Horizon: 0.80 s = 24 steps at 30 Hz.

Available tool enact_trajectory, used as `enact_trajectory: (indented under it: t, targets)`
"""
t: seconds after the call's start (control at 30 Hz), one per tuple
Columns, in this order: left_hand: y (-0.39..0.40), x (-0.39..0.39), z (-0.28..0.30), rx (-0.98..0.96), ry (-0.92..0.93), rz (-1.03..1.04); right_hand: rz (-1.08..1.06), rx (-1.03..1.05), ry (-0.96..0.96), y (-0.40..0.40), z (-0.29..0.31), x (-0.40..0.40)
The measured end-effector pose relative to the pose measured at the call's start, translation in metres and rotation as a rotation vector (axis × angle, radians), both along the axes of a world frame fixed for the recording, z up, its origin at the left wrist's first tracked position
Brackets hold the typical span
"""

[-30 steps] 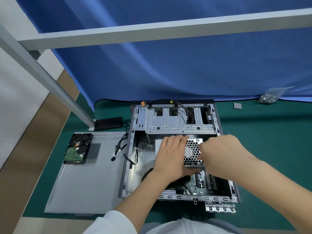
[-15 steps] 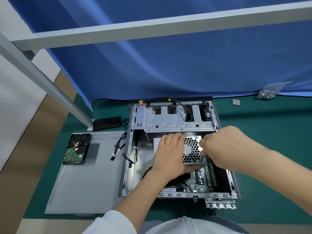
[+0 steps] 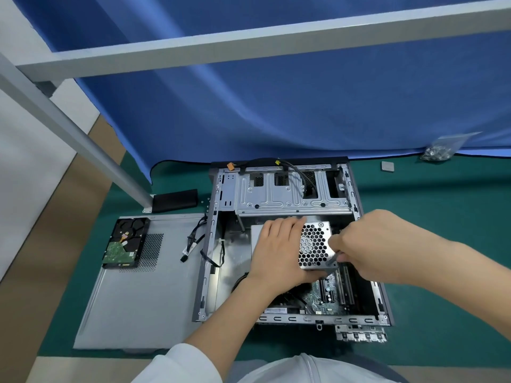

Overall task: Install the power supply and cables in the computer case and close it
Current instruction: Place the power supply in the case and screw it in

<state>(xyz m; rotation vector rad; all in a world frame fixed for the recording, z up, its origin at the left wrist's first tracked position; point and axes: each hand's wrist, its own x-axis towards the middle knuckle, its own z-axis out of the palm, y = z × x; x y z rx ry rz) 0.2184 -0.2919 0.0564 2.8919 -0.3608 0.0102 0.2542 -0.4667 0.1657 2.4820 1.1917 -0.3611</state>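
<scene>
Left hand [image 3: 279, 250] lies flat, fingers straight, on the top of the power supply [image 3: 315, 244], pressing it down inside the computer case [image 3: 204, 272]. Right hand [image 3: 370, 247] is curled at the unit's right edge, and a thin dark shaft shows under its fingers at the near right corner; it looks like a tool or a cable end, but I cannot tell which.

Judging by this, the step in hand is seating the power supply, with its honeycomb grille facing up, in the middle of the case. Cabling and closing are not yet done. The next move calls for holding the unit square against the frame while it is fixed, then routing the leads without trapping them beneath it.

Beyond the fingertips, the metal drive cage [image 3: 293, 192] spans the far end of the case, with black cables [image 3: 301, 175] looped over it. Nearer the person than the hands, the motherboard [image 3: 326, 297] lies exposed on the case floor.

Left of the left hand, outside the case, a loose cable bundle [image 3: 193, 241] hangs over the wall. Further left the side panel [image 3: 132, 305] lies flat on the tabletop [image 3: 442, 272], a hard drive [image 3: 125, 243] resting on it. Far beyond the right hand sits a small bag of screws [image 3: 439, 150].
</scene>
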Motion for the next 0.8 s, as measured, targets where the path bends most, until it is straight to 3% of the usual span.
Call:
enact_trajectory:
  t: [0.13,0.37,0.53,0.67,0.8]
  targets:
    - [0.000,0.000,0.001,0.009,0.011,-0.003,0.009,-0.026,-0.006,0.008,0.002,0.000]
    - [-0.001,0.000,-0.002,-0.003,0.001,-0.005,-0.243,-0.037,0.144,0.025,0.011,0.000]
    - [-0.001,0.000,0.001,0.000,0.011,0.008,-0.224,-0.100,0.144,0.028,0.012,-0.004]
    - [-0.001,-0.001,0.003,-0.007,0.029,0.006,-0.169,-0.061,0.043,0.031,0.013,-0.007]
    - [-0.001,-0.001,0.005,-0.020,0.050,-0.007,-0.195,-0.033,0.059,0.037,0.012,-0.010]
